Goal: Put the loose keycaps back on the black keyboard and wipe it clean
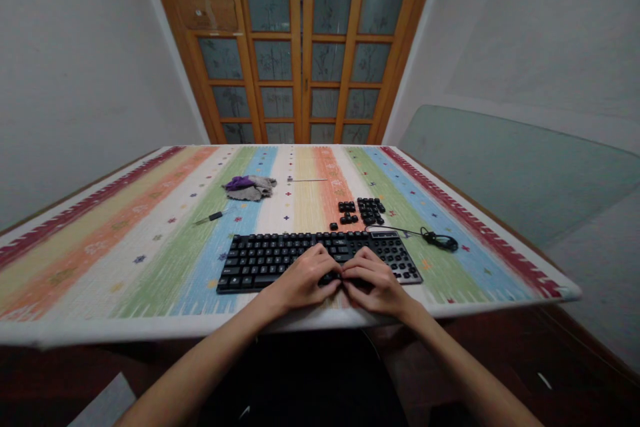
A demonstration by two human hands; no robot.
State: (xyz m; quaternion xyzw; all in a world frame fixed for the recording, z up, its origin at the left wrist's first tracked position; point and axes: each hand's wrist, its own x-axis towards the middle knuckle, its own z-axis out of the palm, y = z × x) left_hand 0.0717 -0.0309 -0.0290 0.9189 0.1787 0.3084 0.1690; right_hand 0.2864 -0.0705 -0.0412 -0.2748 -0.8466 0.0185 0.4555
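Head view: both hands, left (304, 280) and right (374, 283), fingers curled onto the keyboard (280, 259) at the table's (150, 240) near edge; about 20 loose keycaps (364, 210) lie behind it, most keys still seated.

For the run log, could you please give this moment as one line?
left hand on keyboard | right hand on keyboard | loose keycaps behind | cable right

White walls (75, 67), wooden glazed doors (300, 47)
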